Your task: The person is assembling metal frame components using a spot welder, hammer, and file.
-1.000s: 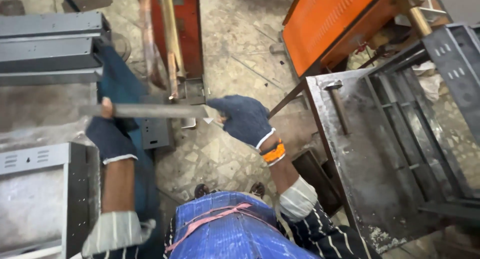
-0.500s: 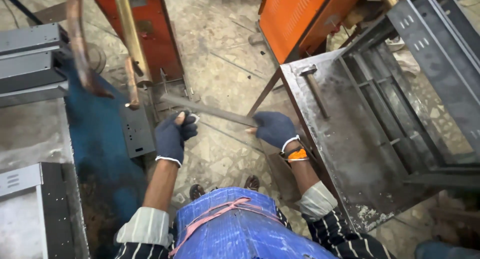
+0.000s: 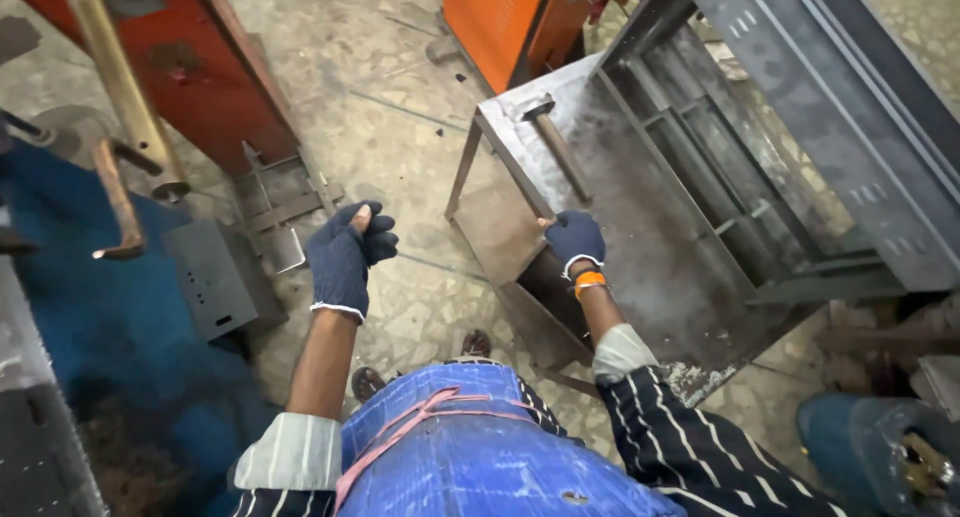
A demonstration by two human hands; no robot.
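My left hand [image 3: 346,253], in a dark blue knit glove, hangs over the stone floor curled into a fist, a bare fingertip poking through the glove, and nothing shows in it. My right hand [image 3: 575,240], gloved the same with an orange cuff, lies curled at the left edge of a grey metal table [image 3: 640,227]. Whether it grips the edge is unclear. A hammer [image 3: 556,145] lies on the table just beyond this hand. A brown sheet-metal panel [image 3: 495,229] sits lower, left of the right hand. The long metal strip is out of sight.
An orange machine frame [image 3: 215,72] with a brass-coloured rod stands at the upper left, with a grey perforated plate [image 3: 208,277] on a blue surface below it. There is an orange cabinet [image 3: 505,17] at the top and grey steel channels and racks [image 3: 800,107] at the right.
Both hands held a long flat metal strip before; now it is gone from view. My left hand has drawn into a fist and my right hand has moved to the table edge.
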